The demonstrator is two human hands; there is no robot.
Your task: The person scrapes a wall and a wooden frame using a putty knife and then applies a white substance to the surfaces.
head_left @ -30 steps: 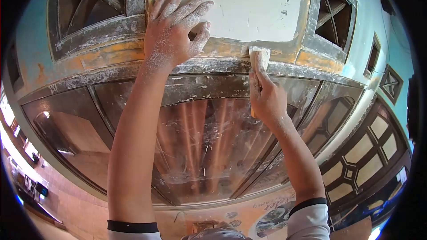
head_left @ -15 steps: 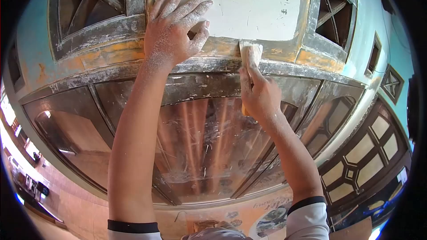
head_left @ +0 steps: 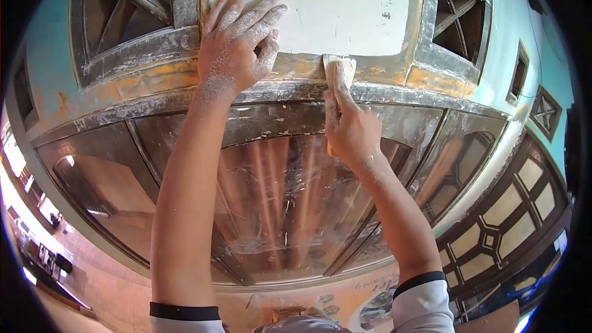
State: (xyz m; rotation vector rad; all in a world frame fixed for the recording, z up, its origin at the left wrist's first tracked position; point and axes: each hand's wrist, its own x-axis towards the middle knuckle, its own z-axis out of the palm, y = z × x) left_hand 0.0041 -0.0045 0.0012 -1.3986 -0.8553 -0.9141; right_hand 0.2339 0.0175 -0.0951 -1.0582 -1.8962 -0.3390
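Note:
My left hand [head_left: 237, 46], dusted with white powder, lies with spread fingers against the lower left part of a white panel [head_left: 333, 9]. In my right hand [head_left: 354, 126] is a putty knife [head_left: 340, 69], held with a finger stretched along its blade. The blade is wide and whitish, and a bit of yellow handle shows below the hand. Its edge meets the worn wooden frame strip [head_left: 302, 65] just under the panel's bottom edge. That strip is patched orange and grey, with paint flaked off.
Openings with crossed wooden bars [head_left: 456, 15] flank the panel. Below runs a dark ledge [head_left: 277, 90] with chipped paint, then a large glass pane [head_left: 290, 203] in dark framing. A panelled wooden door [head_left: 493, 234] stands at the right, beside turquoise wall.
My right hand and the putty knife have shifted slightly left along the strip. My left hand stays on the panel; the whole view has moved a little.

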